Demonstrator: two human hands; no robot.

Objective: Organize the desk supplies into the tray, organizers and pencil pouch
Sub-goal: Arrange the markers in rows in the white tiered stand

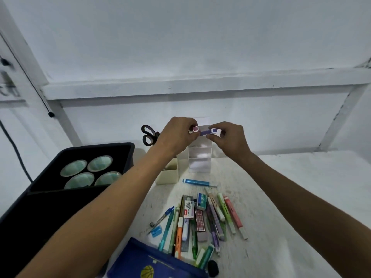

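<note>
Our left hand (177, 135) and right hand (227, 138) pinch a purple marker (206, 131) above the clear organizer (199, 159); below the grip, open tabletop (291, 187) lies rightward.

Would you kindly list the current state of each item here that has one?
Left hand: pinches a pink-ended item.
Right hand: pinches a purple item.
Pencil pouch: open, pens spilling out.
Scissors: upright, handles up.
Clear organizer: upright.
Blue tube: lying flat.
</note>
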